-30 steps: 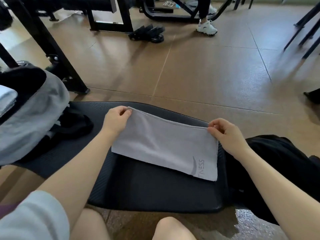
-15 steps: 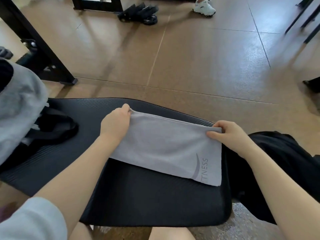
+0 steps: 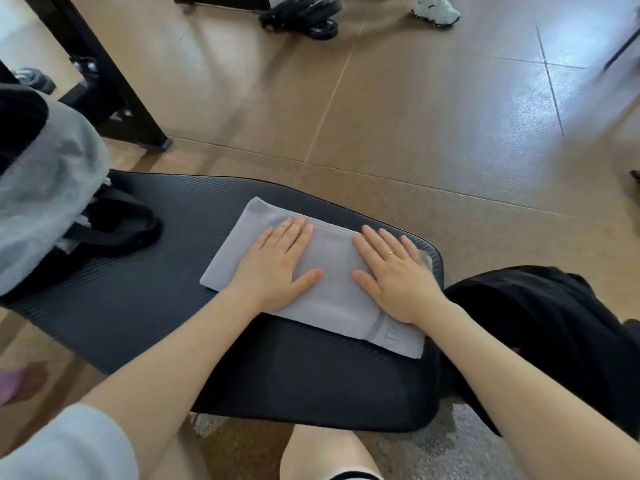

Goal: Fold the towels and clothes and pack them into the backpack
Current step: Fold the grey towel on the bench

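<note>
The grey towel [image 3: 332, 289] lies folded on the black mat [image 3: 131, 299] at the centre. Both palms press it flat: the left hand [image 3: 280, 268] at its 9 o'clock half, the right hand [image 3: 394, 278] at 3 o'clock, fingers straight, no grip closed on anything. To press well, smooth outward from the middle so the layers stay square. At 9 o'clock the grey backpack [image 3: 45, 195] gapes; its dark inside cannot be read. Black clothing [image 3: 540, 327] waits at 3 o'clock.
</note>
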Available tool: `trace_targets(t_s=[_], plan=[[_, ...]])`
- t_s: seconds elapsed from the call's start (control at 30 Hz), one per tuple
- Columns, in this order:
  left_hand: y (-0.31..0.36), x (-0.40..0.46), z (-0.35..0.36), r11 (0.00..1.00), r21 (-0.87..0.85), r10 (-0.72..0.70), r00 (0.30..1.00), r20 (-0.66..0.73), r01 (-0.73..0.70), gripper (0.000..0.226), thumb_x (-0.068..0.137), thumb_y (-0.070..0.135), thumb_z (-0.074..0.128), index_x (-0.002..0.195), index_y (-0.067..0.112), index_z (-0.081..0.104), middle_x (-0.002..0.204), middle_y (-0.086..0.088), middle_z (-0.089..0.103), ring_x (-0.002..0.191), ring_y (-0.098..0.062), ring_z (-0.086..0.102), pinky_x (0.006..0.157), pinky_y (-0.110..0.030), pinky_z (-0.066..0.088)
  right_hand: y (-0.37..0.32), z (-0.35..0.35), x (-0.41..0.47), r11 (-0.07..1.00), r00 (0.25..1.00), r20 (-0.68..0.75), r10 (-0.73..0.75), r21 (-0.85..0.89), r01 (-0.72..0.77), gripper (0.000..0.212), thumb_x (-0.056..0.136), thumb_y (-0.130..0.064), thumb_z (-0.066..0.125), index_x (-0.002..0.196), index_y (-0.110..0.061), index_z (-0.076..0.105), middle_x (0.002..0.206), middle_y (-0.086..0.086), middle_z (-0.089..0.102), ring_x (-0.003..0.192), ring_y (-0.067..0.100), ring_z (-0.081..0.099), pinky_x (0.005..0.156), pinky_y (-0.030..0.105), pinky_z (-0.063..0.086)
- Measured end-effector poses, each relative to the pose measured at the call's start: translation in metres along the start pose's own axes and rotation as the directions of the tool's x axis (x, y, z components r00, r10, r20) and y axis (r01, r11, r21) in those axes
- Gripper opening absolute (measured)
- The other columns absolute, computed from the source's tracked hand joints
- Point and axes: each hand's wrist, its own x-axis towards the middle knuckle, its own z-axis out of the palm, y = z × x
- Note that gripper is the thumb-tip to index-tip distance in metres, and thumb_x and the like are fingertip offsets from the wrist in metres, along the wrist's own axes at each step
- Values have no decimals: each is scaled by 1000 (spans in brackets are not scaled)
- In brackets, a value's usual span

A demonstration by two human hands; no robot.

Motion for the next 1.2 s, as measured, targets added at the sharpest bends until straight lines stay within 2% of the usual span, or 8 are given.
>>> trace_targets(t_s=[0.27, 0.37, 0.47, 0.67, 0.77, 0.97, 1.07, 1.2], plan=[[44, -24, -9, 977, 101, 215, 847, -486, -190, 33, 82, 37, 47, 100, 11, 57, 112, -8, 46, 105, -29, 43, 83, -39, 32, 39, -15, -27, 946, 935, -218, 279, 227, -230, 46, 88, -44, 53, 120, -12, 59, 119, 12, 53, 115, 36, 44, 97, 41, 36], [88, -42, -9, 864, 26, 473, 792, -386, -503, 32, 85, 43, 47, 100, 16, 57, 103, -5, 53, 91, -23, 52, 76, -35, 43, 40, -28, -19, 892, 940, 36, 339, 305, -333, 39, 85, -41, 60, 115, -16, 60, 122, 9, 46, 118, 33, 36, 98, 37, 34], [117, -54, -5, 826, 110, 563, 805, -187, -552, 42, 80, 50, 53, 104, 16, 60, 99, -4, 61, 82, -21, 59, 66, -28, 49, 41, -32, -20, 863, 946, -1, 325, 410, -296, 27, 82, -35, 65, 100, -18, 56, 107, 7, 55, 106, 28, 47, 83, 33, 38], [138, -51, -6, 909, 107, 415, 850, -324, -403, 9, 79, 21, 55, 74, 14, 56, 68, -2, 55, 57, -20, 54, 45, -28, 40, 38, -34, -38, 399, 919, 31, 393, 895, -201, 32, 85, -20, 64, 109, -23, 44, 102, 6, 51, 86, 20, 52, 68, 32, 47], [141, -66, -15, 922, -206, 232, 895, -381, -327, 12, 76, 20, 45, 72, 12, 52, 61, 0, 51, 51, -17, 51, 43, -26, 39, 39, -44, -48, 397, 945, -1, 327, 908, -136, 30, 87, -12, 57, 109, -31, 49, 85, 5, 47, 71, 19, 47, 58, 31, 44], [126, -108, -41, 644, -757, -204, 927, -315, -116, 45, 86, -2, 51, 110, 35, 46, 60, 17, 45, 51, -2, 45, 53, -7, 33, 29, -75, -53, 236, 994, 111, -21, 966, -103, 6, 83, -17, 65, 85, -13, 69, 79, 6, 61, 74, 21, 52, 68, 31, 46], [114, -112, -34, 600, -798, -352, 912, -209, 49, 35, 86, -6, 45, 103, 22, 59, 71, 22, 52, 61, 10, 51, 58, -4, 33, 23, -81, -44, 358, 969, 148, -197, 931, -70, 19, 80, -12, 68, 99, -14, 68, 83, 0, 64, 75, 11, 57, 71, 24, 50], [101, -109, -23, 543, -817, -463, 880, -101, 192, 11, 87, 14, 56, 77, 18, 56, 75, 5, 53, 70, -11, 50, 59, -8, 35, 12, -69, -24, 700, 997, 48, -55, 714, 4, 8, 80, -16, 70, 87, -14, 69, 81, 3, 57, 74, 13, 51, 74, 31, 43]])
